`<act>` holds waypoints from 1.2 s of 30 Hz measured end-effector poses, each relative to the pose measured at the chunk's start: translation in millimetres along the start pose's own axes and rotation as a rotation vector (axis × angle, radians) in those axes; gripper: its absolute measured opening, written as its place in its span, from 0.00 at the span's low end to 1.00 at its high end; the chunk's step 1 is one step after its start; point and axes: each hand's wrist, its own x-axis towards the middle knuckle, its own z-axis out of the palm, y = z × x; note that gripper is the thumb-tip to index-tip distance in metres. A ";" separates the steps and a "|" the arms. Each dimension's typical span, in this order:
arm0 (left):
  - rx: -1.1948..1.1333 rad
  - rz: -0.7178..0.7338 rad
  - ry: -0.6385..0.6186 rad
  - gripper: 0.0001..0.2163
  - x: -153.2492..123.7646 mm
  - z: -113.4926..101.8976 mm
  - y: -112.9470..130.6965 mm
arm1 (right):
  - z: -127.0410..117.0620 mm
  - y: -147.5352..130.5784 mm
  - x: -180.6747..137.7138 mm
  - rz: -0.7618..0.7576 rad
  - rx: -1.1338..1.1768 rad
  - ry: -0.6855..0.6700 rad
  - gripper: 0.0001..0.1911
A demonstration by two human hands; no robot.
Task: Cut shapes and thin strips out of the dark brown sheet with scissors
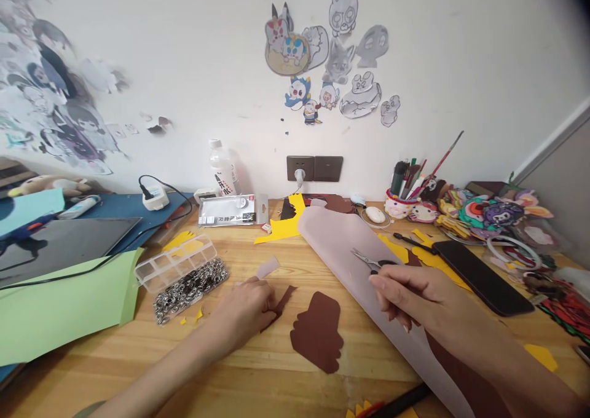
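Bending its fingers down, the left hand (pixel 249 304) is pressing or pinching a thin brown strip (pixel 286 298) on the wooden surface (pixel 249 375); which one is hard to tell. Above a pale pink sheet (pixel 332 252), the right hand (pixel 408 292) is curling around small scissors (pixel 371 262), with the blades pointing left. Between the hands, a brown cutout (pixel 318 332) with bumpy sides is lying flat, well apart from the surface's back edge. Both brown pieces are looking light, thin and bendy, not slippery, and the strip may be easy to tear. Its free end is looking good for pinching; the cutout's wide middle is looking safer to hold than its bumps. Near the back edge, a plastic bottle (pixel 222 167) is showing Chinese writing, the last sign looking like 水. Just beside it, a clear packet (pixel 220 210) is showing printed signs too small to read.
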 end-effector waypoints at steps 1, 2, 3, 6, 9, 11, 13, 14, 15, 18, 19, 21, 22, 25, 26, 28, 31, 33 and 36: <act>-0.006 -0.006 0.005 0.05 0.8 -1.7 -1.7 | -0.4 -0.2 -0.1 0.001 -0.007 0.003 0.19; -0.013 -0.014 0.012 0.05 1.8 -4.0 -3.6 | -0.6 -0.4 -0.1 -0.001 -0.014 0.006 0.19; -0.022 -0.021 0.022 0.06 3.2 -6.8 -5.8 | -0.8 -0.5 -0.1 -0.001 -0.019 0.008 0.19; -0.050 -0.037 0.076 0.09 9.8 -16.9 -13.1 | -1.1 -0.9 0.0 0.000 -0.016 0.008 0.19; -0.058 -0.071 0.141 0.13 18.7 -22.1 -20.5 | -1.7 -2.2 -0.8 0.005 -0.013 -0.001 0.19; -0.062 -0.100 0.152 0.13 25.0 -19.2 -24.8 | -2.4 -3.3 -1.6 0.019 -0.018 -0.020 0.18; -0.081 -0.123 0.132 0.11 30.9 -12.1 -27.9 | -3.0 -3.8 -2.1 0.037 -0.023 -0.041 0.18; -0.098 -0.133 0.117 0.11 33.7 -8.2 -28.9 | -3.2 -3.8 -2.2 0.044 -0.024 -0.048 0.18; -0.125 -0.143 0.103 0.12 36.1 -5.0 -29.5 | -3.4 -3.7 -2.1 0.047 -0.022 -0.050 0.18; -0.264 -0.171 0.076 0.13 41.6 -4.3 -28.2 | -3.9 -3.3 -1.0 0.044 -0.008 -0.052 0.19; -0.332 -0.175 0.071 0.13 42.6 -7.7 -26.4 | -3.9 -3.2 -0.5 0.040 -0.001 -0.052 0.19; -0.495 -0.167 0.058 0.11 43.0 -18.6 -19.8 | -3.4 -2.8 0.3 0.035 0.009 -0.048 0.19; -0.587 -0.151 0.049 0.11 42.3 -24.9 -14.8 | -2.6 -2.3 0.9 0.030 0.014 -0.044 0.18; -0.884 -0.079 -0.007 0.11 37.7 -38.9 6.2 | 2.9 0.9 4.0 0.000 0.014 0.007 0.15; -0.975 -0.056 -0.043 0.11 35.6 -40.7 14.5 | 5.7 2.5 5.6 -0.011 0.017 0.032 0.13; -1.134 -0.012 -0.132 0.11 31.2 -39.3 31.1 | 11.7 5.3 9.1 -0.024 0.034 0.073 0.09; -1.306 0.029 -0.270 0.10 26.1 -30.3 51.4 | 17.7 7.7 12.7 -0.034 0.063 0.097 0.11; -1.377 0.029 -0.347 0.11 24.6 -24.3 60.5 | 18.0 8.0 13.3 -0.032 0.054 0.098 0.09; -1.449 0.017 -0.386 0.16 25.1 -19.4 68.6 | 15.7 8.3 12.8 -0.018 0.010 0.114 0.07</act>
